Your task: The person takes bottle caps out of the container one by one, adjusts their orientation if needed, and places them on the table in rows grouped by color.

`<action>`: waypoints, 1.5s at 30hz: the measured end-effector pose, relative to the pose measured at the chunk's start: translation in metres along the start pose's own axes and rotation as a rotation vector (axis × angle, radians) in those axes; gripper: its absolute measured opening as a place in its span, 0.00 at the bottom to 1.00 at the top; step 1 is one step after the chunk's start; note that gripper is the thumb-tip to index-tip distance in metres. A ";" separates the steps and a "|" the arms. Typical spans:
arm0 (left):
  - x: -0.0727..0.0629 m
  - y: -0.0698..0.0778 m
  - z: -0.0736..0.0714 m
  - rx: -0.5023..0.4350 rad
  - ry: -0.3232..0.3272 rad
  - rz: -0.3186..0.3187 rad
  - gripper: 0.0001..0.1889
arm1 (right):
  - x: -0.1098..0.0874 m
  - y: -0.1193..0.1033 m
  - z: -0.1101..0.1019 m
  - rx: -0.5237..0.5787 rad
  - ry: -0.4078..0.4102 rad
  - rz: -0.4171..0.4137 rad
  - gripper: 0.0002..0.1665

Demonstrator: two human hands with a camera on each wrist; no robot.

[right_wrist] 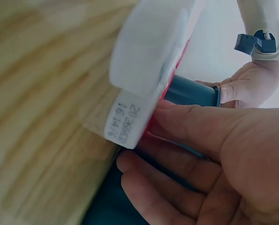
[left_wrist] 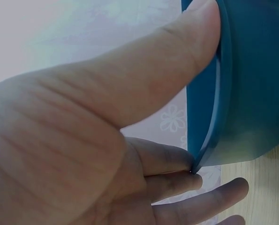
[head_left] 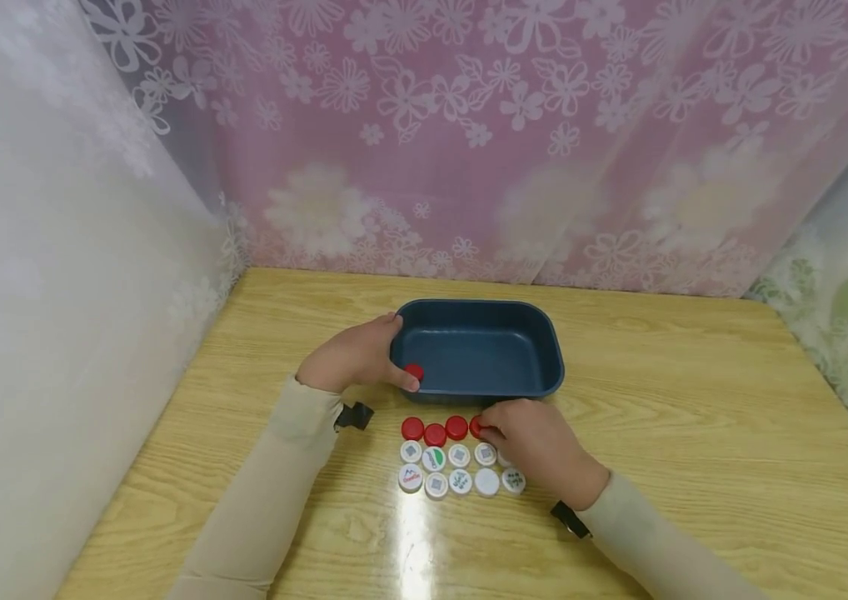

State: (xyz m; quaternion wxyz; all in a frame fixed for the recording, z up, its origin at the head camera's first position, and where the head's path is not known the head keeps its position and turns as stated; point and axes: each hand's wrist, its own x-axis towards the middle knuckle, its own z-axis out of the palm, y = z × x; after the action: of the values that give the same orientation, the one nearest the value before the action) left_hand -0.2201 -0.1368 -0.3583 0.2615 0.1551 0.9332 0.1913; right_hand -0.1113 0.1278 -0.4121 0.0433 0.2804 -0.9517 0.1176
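Observation:
A dark blue plastic basin stands on the table. My left hand holds its left end, the thumb over the near rim and the fingers at the far side; the left wrist view shows the thumb on the rim. One red bottle cap lies inside by that thumb. Just in front of the basin, my right hand pinches the rightmost red cap of a row. Its fingers partly cover that cap. Left of it lie three more red caps, such as the red cap.
Two rows of white bottle caps lie nearer me, among them a plain white cap and one with a green print. My right hand partly hides one white cap. Floral curtains hang behind the wooden table and at its sides.

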 end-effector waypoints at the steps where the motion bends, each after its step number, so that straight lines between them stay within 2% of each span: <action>1: -0.001 0.000 -0.001 0.001 0.001 -0.002 0.62 | 0.000 0.000 0.000 0.000 0.004 -0.006 0.05; 8: -0.006 -0.003 -0.006 0.002 0.011 0.006 0.61 | 0.005 -0.004 -0.006 -0.008 -0.006 -0.010 0.09; 12: -0.007 -0.006 -0.008 -0.009 0.000 0.033 0.61 | 0.003 -0.017 -0.019 -0.015 -0.013 -0.072 0.09; 17: -0.007 -0.008 -0.011 -0.039 -0.022 0.080 0.59 | -0.004 -0.032 -0.030 0.031 0.047 -0.213 0.05; 21: -0.002 -0.008 -0.008 -0.040 -0.026 0.102 0.60 | -0.003 -0.029 -0.035 0.054 0.117 -0.222 0.03; 24: 0.000 -0.007 -0.006 -0.025 -0.018 0.086 0.60 | 0.011 -0.020 -0.047 0.060 0.139 -0.189 0.07; 27: -0.001 -0.009 -0.004 -0.022 -0.019 0.056 0.61 | 0.039 -0.012 -0.063 0.069 0.054 -0.136 0.12; 31: -0.003 -0.013 -0.004 -0.023 -0.024 0.035 0.61 | 0.087 -0.006 -0.072 0.033 -0.183 -0.085 0.17; 33: -0.003 -0.015 -0.004 -0.022 -0.021 0.034 0.61 | 0.111 -0.006 -0.066 -0.020 -0.304 -0.110 0.19; 35: -0.003 -0.015 -0.005 -0.024 -0.020 0.040 0.61 | 0.131 -0.006 -0.053 -0.087 -0.408 -0.171 0.20; 37: -0.003 -0.015 -0.005 -0.018 -0.022 0.052 0.60 | 0.146 -0.008 -0.039 -0.158 -0.493 -0.242 0.17; 40: -0.003 -0.012 -0.007 -0.011 -0.020 0.072 0.59 | 0.159 -0.013 -0.021 -0.218 -0.564 -0.297 0.10; 42: -0.003 -0.010 -0.008 -0.006 -0.016 0.082 0.58 | 0.163 -0.017 -0.014 -0.219 -0.571 -0.299 0.08; 45: -0.005 -0.007 -0.009 -0.008 -0.011 0.079 0.58 | 0.167 -0.024 -0.011 -0.204 -0.563 -0.293 0.10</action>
State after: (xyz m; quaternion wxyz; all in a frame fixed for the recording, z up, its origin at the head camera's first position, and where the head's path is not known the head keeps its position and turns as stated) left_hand -0.2224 -0.1474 -0.3525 0.2596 0.1920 0.9241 0.2043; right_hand -0.2383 0.0235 -0.3719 -0.1772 0.4301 -0.8826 -0.0680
